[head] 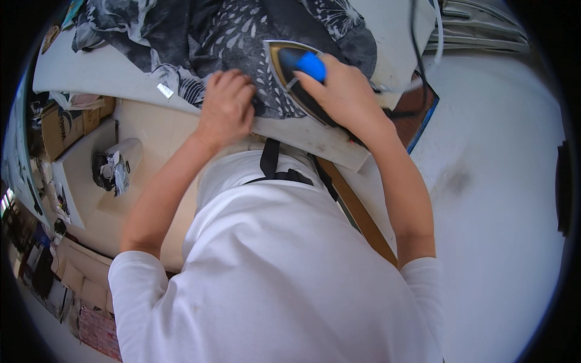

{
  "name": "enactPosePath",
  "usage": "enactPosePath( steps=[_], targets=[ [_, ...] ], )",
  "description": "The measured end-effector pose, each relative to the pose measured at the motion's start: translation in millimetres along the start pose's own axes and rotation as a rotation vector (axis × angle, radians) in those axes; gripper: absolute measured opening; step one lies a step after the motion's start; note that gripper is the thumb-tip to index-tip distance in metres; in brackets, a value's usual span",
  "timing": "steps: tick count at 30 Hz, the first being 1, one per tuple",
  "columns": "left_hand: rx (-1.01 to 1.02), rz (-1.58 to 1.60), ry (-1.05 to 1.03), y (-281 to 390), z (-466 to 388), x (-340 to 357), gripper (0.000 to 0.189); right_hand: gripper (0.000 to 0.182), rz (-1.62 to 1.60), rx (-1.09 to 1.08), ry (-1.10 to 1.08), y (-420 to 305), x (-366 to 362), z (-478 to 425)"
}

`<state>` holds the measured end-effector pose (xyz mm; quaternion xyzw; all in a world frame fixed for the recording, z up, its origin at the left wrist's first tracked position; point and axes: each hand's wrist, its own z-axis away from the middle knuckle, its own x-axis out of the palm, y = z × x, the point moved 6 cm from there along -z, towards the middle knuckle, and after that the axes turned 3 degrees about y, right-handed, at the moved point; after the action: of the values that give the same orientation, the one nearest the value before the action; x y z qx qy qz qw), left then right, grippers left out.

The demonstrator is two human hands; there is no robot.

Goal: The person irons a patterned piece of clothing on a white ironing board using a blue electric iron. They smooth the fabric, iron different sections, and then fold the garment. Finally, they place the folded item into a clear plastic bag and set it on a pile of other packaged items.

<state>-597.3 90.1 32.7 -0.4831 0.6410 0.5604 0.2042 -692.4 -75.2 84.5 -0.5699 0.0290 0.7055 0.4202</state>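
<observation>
A dark grey garment [236,41] with white drop and floral prints lies bunched over a pale padded ironing table [313,136]. My right hand [345,90] is wrapped around the handle of an electric iron [281,68] with a blue part on top. The iron's tip points up and left over the print, and its heel lies near the table's front edge. My left hand [229,102] is left of the iron, its curled fingers on the garment's near edge; the fingertips are partly hidden. A small white label [165,90] lies beside a striped part of the cloth.
A black cord [414,45] and a pale hose [439,36] hang at the right, near a brown board with a blue edge [422,125]. Cardboard boxes [63,129] and a round opening stuffed with scraps [109,170] are at the lower left. Folded silvery material [476,27] lies at top right.
</observation>
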Motion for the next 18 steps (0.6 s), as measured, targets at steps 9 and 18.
enactPosePath(
  steps=[9,18],
  targets=[
    [0.137,0.036,-0.240,58,6,63,0.040,0.037,-0.108,0.481,0.270,105,-34,134],
    [0.183,0.112,-0.318,66,19,73,0.045,0.037,-0.176,0.375,0.087,77,13,137]
  ],
)
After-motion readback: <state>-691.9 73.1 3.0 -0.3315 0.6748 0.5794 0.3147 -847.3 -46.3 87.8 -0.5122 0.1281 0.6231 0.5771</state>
